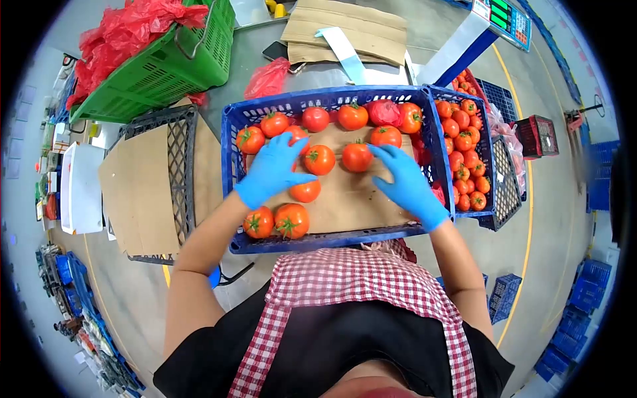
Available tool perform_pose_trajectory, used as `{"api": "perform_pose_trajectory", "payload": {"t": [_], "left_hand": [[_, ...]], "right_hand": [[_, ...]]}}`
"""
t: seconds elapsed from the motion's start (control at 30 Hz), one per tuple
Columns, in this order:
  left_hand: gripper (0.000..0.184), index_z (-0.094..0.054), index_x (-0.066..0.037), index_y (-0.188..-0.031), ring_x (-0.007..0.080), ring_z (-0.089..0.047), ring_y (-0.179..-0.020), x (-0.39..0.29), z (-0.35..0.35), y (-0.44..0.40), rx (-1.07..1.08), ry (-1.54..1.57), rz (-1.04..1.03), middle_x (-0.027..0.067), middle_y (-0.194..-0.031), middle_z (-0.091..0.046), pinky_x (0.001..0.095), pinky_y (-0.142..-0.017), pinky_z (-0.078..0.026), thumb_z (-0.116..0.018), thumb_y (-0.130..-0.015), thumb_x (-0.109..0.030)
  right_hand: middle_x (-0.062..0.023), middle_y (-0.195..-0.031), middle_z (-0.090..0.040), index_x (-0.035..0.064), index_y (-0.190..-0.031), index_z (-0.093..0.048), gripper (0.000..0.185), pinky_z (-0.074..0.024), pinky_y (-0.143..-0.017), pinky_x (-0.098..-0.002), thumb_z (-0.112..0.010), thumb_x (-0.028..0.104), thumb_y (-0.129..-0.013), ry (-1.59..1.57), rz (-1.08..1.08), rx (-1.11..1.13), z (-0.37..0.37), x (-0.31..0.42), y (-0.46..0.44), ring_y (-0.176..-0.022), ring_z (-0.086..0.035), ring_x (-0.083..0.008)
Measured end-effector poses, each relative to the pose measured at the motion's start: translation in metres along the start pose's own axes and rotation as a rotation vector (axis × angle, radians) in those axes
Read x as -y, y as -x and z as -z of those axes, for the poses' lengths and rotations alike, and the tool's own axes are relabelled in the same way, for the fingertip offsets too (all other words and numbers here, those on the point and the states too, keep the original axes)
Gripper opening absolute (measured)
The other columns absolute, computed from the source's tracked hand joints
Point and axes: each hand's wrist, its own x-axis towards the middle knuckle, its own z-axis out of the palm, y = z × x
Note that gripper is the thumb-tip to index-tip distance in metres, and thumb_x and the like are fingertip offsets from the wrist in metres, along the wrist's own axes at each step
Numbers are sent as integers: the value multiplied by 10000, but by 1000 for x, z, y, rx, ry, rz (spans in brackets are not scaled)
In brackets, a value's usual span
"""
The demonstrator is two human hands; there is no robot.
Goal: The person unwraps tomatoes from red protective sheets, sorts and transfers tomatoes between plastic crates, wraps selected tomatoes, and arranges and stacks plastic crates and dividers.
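Note:
Both my hands wear blue gloves over a blue plastic crate lined with cardboard and holding several tomatoes. My left hand is open at the left side, fingers spread over a partly covered tomato. Its thumb lies between one tomato and a lower tomato. My right hand is also open, its fingertips at the right side of a tomato with a green stem. Two tomatoes with stems sit in the near left corner. Red plastic covers something in the back row.
A second blue crate full of tomatoes adjoins on the right. At left stand a black crate with cardboard and a green crate with red bags. Behind are cardboard sheets, a phone and a scale.

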Motion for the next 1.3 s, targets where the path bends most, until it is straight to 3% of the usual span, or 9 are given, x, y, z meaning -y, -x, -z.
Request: {"api": "perform_pose_trajectory", "payload": {"t": [0.07, 0.27, 0.47, 0.6, 0.73, 0.97, 1.1, 1.17, 1.3], "left_hand": [[721, -497, -90, -1257, 284, -445, -1137, -26, -14, -10, -7, -244, 19, 131, -1206, -507, 383, -863, -433, -759, -653, -384], [760, -474, -111, -1284, 290, -523, -1044, -34, -60, -41, 285, -342, 201, 121, -1156, -551, 376, -833, -459, -788, -618, -298], [696, -468, -34, -1266, 203, -518, -1137, -63, -18, -25, 67, 1194, 270, 104, -1227, -541, 358, -972, -420, -752, -635, -105], [754, -449, -38, -1294, 195, -483, -1184, -125, -12, -46, 67, 1381, 133, 91, -1279, -509, 339, -1009, -393, -733, -596, -26], [764, -432, -37, -1313, 207, -455, -1221, -182, -17, -73, 141, 1480, 96, 89, -1297, -495, 347, -1048, -350, -737, -613, -16], [665, -420, -58, -1326, 316, -321, -1317, -272, -44, -125, -35, 602, -34, 177, -1421, -325, 392, -1039, -332, -728, -744, -153], [593, -469, -60, -1281, 310, -344, -1289, -251, -47, -124, -165, 442, 60, 162, -1402, -343, 394, -1058, -293, -714, -748, -150], [573, -480, -57, -1267, 307, -345, -1283, -218, -48, -105, -186, 335, 253, 163, -1394, -344, 394, -1065, -280, -709, -750, -151], [556, -492, -60, -1261, 317, -340, -1282, -142, -59, -43, -283, 196, 587, 179, -1392, -341, 398, -1060, -285, -707, -762, -181]], "right_hand": [[-159, -1193, -515, 113, -1261, -495, 591, -340, -1000, -465, -670, 118, -697, 466, 314, -51, -22, -5, -23, -1110, -503, -315], [-152, -1225, -512, 125, -1275, -483, 592, -332, -1016, -471, -659, 126, -710, 324, 128, 373, -20, -9, -49, -1134, -507, -302], [-149, -1333, -438, 58, -1361, -354, 651, -394, -997, -440, -633, 108, -774, -1837, -403, 164, 40, -44, 17, -1204, -461, -289], [-171, -1372, -383, -1, -1376, -283, 667, -293, -1086, -459, -595, 107, -796, -1944, -167, 83, 52, -59, 63, -1260, -391, -353], [-166, -1391, -354, 90, -1383, -303, 848, -200, -1084, -581, -674, 457, -714, -2383, -178, -40, 68, -60, 77, -1309, -302, -373], [-141, -1353, -380, 93, -1324, -369, 825, -265, -1047, -572, -553, 626, -722, -2576, 63, -233, 81, -115, 100, -1278, -337, -351], [-130, -1379, -362, 84, -1337, -356, 830, -227, -1065, -562, -452, 667, -753, -2403, -116, -692, 89, -192, 117, -1303, -316, -330], [-122, -1398, -352, 86, -1366, -329, 767, -218, -1073, -550, -420, 608, -811, -2317, -101, -646, 97, -254, 137, -1316, -302, -319], [-93, -1350, -409, 136, -1319, -417, 773, -298, -997, -582, -588, 595, -721, -1924, -547, -1011, 116, -385, 159, -1239, -389, -316]]}}
